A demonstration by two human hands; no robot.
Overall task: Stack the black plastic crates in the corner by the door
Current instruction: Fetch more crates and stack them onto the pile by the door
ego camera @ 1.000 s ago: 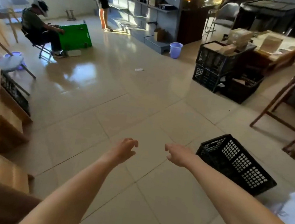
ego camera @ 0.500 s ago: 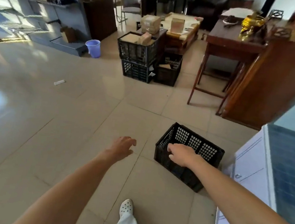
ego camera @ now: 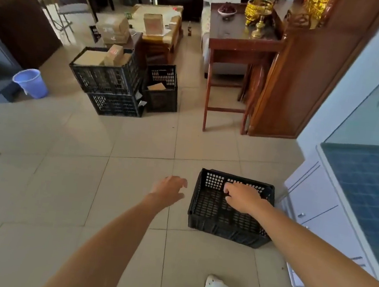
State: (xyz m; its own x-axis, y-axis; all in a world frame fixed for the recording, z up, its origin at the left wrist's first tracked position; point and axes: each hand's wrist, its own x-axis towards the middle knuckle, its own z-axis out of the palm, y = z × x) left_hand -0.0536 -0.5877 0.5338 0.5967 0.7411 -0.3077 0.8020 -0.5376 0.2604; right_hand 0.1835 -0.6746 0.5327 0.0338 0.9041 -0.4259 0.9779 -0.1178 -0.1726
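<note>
Tiled floor [ego camera: 60, 175] fills most of my view. Two-high stack of black crates [ego camera: 109, 86] at 11 o'clock, with boxes in the top one. Lone empty crate [ego camera: 221, 228] at 5 o'clock on the floor, near the white cabinet [ego camera: 315, 199]. Right hand [ego camera: 242, 197] hangs over its inside, fingers loosely bent, gripping nothing I can see. Left hand [ego camera: 170, 187] at the crate's 9 o'clock, fingers relaxed, apart from it. Risk as I judge it: a one-sided grab tips the crate, and its mesh could snag a fingertip

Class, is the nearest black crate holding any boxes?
No, the nearest black crate shows only its bare mesh floor under the right hand.
</note>
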